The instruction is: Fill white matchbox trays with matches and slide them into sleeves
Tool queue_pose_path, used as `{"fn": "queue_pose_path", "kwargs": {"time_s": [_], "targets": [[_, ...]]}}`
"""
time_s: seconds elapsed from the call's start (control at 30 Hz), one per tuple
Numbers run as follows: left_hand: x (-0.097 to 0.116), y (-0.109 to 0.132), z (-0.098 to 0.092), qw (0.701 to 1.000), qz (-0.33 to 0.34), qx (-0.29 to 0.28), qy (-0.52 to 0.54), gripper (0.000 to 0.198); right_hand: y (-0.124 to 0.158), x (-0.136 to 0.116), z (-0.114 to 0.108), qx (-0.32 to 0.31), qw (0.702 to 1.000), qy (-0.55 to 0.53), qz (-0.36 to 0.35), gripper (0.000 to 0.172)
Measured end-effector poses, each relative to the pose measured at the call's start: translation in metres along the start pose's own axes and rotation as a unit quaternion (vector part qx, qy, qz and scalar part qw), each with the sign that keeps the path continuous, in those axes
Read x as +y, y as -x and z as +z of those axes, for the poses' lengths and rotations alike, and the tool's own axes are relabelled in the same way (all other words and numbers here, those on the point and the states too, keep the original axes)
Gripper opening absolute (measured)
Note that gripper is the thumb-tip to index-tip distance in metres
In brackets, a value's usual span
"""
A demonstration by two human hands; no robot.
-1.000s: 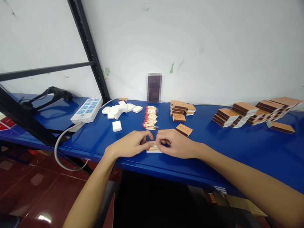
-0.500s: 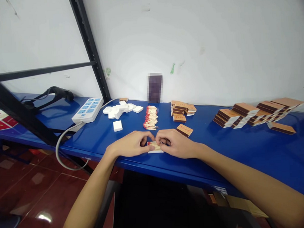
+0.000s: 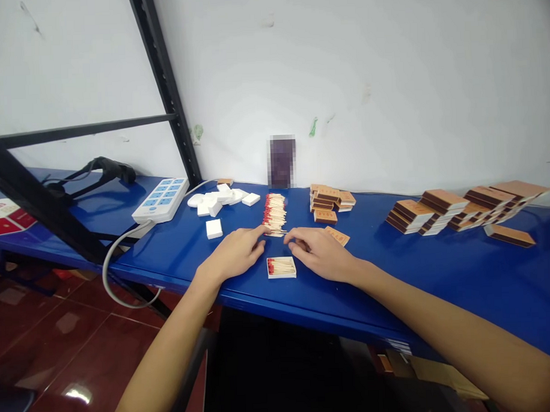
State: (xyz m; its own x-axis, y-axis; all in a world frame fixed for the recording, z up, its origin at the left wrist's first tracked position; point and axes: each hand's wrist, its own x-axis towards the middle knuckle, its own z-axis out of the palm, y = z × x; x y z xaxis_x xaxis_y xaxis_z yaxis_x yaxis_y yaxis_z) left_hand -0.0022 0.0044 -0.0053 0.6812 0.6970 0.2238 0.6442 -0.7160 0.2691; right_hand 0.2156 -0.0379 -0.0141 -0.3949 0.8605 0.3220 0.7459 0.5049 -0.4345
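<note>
A white matchbox tray point(image 3: 281, 275) with red-headed matches in it lies near the table's front edge, touched by neither hand. Beyond it is a long pile of loose matches point(image 3: 275, 212), heads to the left. My left hand point(image 3: 238, 249) reaches to the near end of this pile, its fingertips at the match heads and its thumb apart. At the bare stick ends, my right hand point(image 3: 322, 252) has its index finger stretched and the other fingers loosely bent. No match shows held in either hand. An orange matchbox sleeve point(image 3: 338, 235) lies partly behind my right hand.
White trays point(image 3: 212, 202) lie heaped at the back left, with a single white tray point(image 3: 214, 228) nearer. Orange matchboxes point(image 3: 326, 198) are stacked behind my right hand, with more stacks point(image 3: 441, 206) at the right. A power strip point(image 3: 162, 201) and black shelf post point(image 3: 165, 83) stand left.
Both hands have left the filled tray and moved forward to the near end of the match pile. The tray with its matches now lies uncovered on the table.
</note>
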Motion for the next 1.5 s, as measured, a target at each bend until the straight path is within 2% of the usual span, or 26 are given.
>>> {"fn": "queue_pose_path", "kwargs": {"time_s": [0.1, 0.2, 0.3, 0.7, 1.13, 1.37, 1.5], "targets": [[0.001, -0.001, -0.001, 1.000, 0.008, -0.006, -0.007, 0.035, 0.002, -0.004, -0.003, -0.014, 0.999, 0.000, -0.035, 0.019], [0.002, -0.001, -0.001, 1.000, 0.015, -0.007, -0.007, 0.034, 0.003, -0.006, -0.007, -0.002, 0.998, 0.042, -0.045, 0.021], [0.002, -0.001, -0.001, 1.000, 0.016, -0.008, -0.004, 0.034, 0.002, -0.004, -0.008, 0.004, 0.996, 0.078, -0.035, 0.021], [0.002, -0.001, -0.001, 1.000, 0.012, -0.012, -0.016, 0.037, -0.001, 0.003, -0.002, -0.041, 0.987, 0.153, 0.032, 0.036], [0.002, -0.001, 0.001, 1.000, 0.011, -0.017, -0.023, 0.039, -0.002, 0.007, -0.001, -0.054, 0.986, 0.158, 0.028, 0.040], [0.002, -0.001, 0.006, 0.999, 0.001, 0.003, -0.052, 0.035, -0.003, 0.009, 0.003, -0.033, 0.990, 0.131, 0.040, 0.039], [-0.001, 0.000, 0.008, 0.999, 0.012, 0.002, -0.034, 0.032, -0.003, 0.012, 0.005, -0.030, 0.991, 0.122, 0.040, 0.038]]}}
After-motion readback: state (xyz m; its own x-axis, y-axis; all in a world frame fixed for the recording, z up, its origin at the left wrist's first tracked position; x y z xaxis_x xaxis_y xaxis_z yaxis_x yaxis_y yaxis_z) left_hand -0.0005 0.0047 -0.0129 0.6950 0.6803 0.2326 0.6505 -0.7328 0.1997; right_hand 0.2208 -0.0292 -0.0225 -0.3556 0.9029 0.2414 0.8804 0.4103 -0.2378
